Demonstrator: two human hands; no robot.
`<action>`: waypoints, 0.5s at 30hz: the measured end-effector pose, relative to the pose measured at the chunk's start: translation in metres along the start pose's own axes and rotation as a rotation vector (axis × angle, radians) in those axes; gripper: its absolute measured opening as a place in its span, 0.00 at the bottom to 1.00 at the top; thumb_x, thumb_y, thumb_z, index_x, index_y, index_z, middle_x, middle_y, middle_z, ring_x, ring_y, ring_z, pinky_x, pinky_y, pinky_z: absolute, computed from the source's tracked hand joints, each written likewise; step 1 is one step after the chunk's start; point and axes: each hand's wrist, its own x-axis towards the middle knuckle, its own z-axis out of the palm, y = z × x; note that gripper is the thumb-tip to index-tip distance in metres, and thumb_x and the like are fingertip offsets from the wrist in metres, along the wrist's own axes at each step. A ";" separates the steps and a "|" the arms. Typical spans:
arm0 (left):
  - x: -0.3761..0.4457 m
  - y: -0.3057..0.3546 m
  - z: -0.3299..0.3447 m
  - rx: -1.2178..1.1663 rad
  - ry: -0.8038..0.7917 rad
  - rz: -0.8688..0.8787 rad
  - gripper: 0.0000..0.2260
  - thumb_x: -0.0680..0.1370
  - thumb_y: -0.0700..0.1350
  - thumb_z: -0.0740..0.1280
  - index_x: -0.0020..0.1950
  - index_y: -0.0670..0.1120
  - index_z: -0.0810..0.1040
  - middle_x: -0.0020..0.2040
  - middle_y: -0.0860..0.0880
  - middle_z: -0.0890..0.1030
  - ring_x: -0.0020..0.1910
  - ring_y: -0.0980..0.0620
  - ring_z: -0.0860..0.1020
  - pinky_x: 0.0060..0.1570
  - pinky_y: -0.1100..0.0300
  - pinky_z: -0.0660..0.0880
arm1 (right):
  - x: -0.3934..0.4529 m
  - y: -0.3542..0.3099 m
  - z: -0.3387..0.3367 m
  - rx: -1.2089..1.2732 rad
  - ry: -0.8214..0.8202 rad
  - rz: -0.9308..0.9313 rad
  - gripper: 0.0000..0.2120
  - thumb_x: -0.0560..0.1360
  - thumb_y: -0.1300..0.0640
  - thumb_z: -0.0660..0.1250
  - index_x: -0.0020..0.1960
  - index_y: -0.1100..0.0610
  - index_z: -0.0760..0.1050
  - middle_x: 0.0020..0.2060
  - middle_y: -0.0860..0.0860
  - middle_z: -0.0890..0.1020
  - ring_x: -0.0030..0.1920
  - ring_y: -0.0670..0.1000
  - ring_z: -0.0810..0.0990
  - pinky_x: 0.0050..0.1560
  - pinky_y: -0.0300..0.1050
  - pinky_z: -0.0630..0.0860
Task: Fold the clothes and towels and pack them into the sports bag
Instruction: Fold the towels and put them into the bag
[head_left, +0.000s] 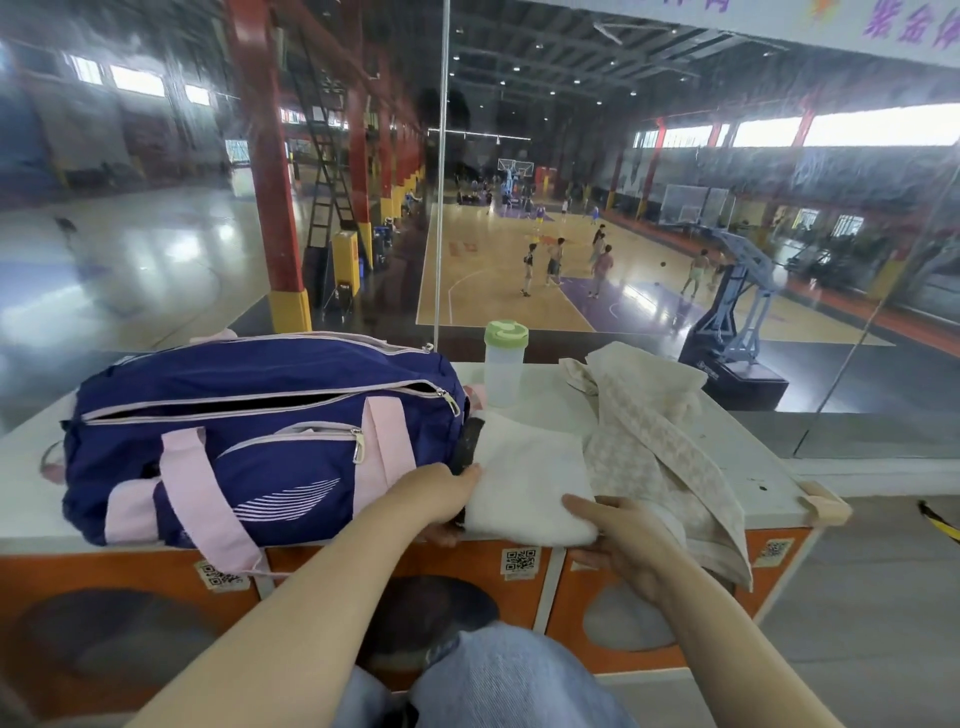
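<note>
so, left hand: closed on the left edge of the folded white towel, thumb on top, fingers tucked under the edge, right beside the end of the sports bag.
right hand: gripping the near right corner of the same towel, thumb lying flat over the top, fingers curled beneath at the front edge of the counter.
white towel: folded into a thick rectangle, resting on the white counter top between the bag and the patterned cloth, its near edge level with the counter's front edge.
sports bag: navy with pink straps and pink zip trim, lying on its side on the left part of the counter; the long top zip is open and shows a dark gap, the smaller front pocket zip is closed. a dark item sits between the bag's right end and the towel; what it is cannot be told.
patterned cloth: beige, checked weave, unfolded and rumpled, lying to the right of the towel, touching it, with one end hanging over the counter front.
shaker bottle: translucent with a green lid, upright behind the towel, near the glass.
counter front: orange panels with qr code stickers.
background: glass wall over a basketball court with players.
lap: blue jeans at the bottom.
</note>
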 end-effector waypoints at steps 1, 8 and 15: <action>0.002 -0.002 -0.001 -0.093 -0.024 -0.019 0.25 0.81 0.63 0.54 0.61 0.41 0.69 0.45 0.39 0.83 0.38 0.44 0.85 0.40 0.54 0.83 | -0.002 0.000 0.000 0.075 -0.021 0.025 0.23 0.70 0.55 0.76 0.61 0.64 0.76 0.52 0.59 0.84 0.45 0.55 0.84 0.35 0.43 0.80; -0.003 -0.008 -0.012 -0.366 -0.216 -0.064 0.24 0.78 0.63 0.63 0.59 0.43 0.76 0.40 0.46 0.80 0.33 0.52 0.77 0.33 0.62 0.78 | -0.007 -0.015 0.000 0.274 -0.101 0.133 0.24 0.70 0.42 0.73 0.59 0.57 0.77 0.45 0.55 0.83 0.41 0.53 0.81 0.37 0.45 0.81; -0.008 -0.007 -0.014 -0.682 -0.385 -0.077 0.15 0.77 0.48 0.70 0.60 0.44 0.74 0.57 0.41 0.81 0.54 0.45 0.81 0.54 0.51 0.80 | -0.006 -0.030 0.002 0.465 -0.135 0.077 0.26 0.68 0.58 0.73 0.66 0.59 0.74 0.55 0.59 0.84 0.55 0.60 0.83 0.50 0.57 0.82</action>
